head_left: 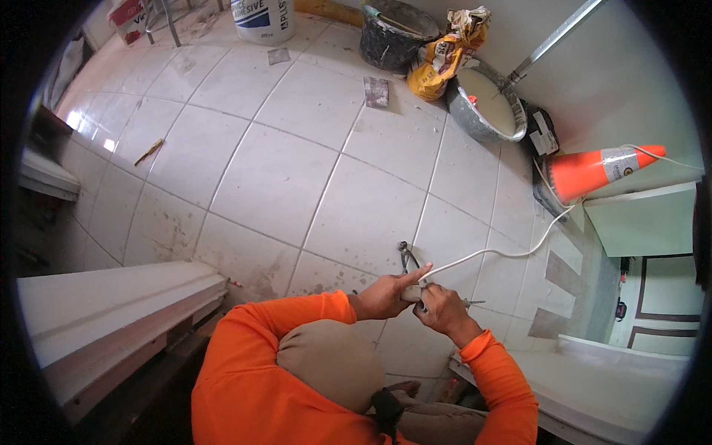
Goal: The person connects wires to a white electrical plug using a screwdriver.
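Observation:
Both my hands meet over the tiled floor in front of my knee. My left hand [384, 295] is closed round a small pale block [411, 294], its index finger stretched along a white cable [489, 252] that appears to run into it. Pressed against the same block is my right hand [443, 310], fingers curled. A thin metal rod [475, 302] shows beside it; whether the hand holds it is hidden. Just beyond my fingers lies a pair of pincers [403, 252], jaws away from me, its handles partly behind my left hand.
The cable passes an orange traffic cone [589, 175] lying on its side. Against the wall stand a grey basin [483, 133] of whitish liquid, a yellow bag [437, 70] and a black bucket [386, 48]. A white pail [263, 30] is farther back. White ledges [126, 319] flank me.

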A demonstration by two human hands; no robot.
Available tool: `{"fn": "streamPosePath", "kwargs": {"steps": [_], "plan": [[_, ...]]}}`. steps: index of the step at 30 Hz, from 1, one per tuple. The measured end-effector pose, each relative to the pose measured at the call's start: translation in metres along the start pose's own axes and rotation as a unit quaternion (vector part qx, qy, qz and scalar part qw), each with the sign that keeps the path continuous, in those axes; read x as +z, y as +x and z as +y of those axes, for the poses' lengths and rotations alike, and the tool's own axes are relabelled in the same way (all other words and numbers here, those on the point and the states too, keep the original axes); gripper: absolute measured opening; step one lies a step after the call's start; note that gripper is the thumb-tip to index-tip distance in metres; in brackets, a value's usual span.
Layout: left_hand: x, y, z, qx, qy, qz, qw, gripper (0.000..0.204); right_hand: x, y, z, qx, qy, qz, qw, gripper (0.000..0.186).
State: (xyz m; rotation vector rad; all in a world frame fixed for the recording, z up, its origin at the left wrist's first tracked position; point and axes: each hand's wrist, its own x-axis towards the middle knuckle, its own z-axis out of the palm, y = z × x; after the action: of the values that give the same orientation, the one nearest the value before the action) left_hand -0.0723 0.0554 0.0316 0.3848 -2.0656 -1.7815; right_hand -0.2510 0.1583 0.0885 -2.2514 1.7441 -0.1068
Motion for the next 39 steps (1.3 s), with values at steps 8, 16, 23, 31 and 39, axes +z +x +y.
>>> {"fn": "streamPosePath", "kwargs": {"steps": [8,16,23,31,39], "plan": [[-0.001,0.001,-0.006,0.022,0.063,-0.016,0.998,0.094,0.014,-0.002,-0.005,0.009,-0.030,0.085,0.996,0.023],[0.002,0.004,-0.014,-0.132,-0.048,-0.037,0.989,0.097,0.039,-0.004,0.002,0.038,0.026,0.115,0.992,0.024],[0.001,-0.028,-0.041,-0.295,-0.340,-0.031,0.892,0.051,0.011,0.010,-0.010,0.084,0.181,0.129,0.971,0.027],[-0.020,-0.015,-0.005,-0.255,-0.272,-0.018,0.928,0.049,0.000,0.015,-0.020,0.290,0.400,0.159,0.854,0.023],[-0.005,-0.016,-0.020,-0.255,-0.476,-0.011,0.841,0.043,-0.010,0.017,-0.027,0.269,0.373,0.219,0.861,0.023]]}}
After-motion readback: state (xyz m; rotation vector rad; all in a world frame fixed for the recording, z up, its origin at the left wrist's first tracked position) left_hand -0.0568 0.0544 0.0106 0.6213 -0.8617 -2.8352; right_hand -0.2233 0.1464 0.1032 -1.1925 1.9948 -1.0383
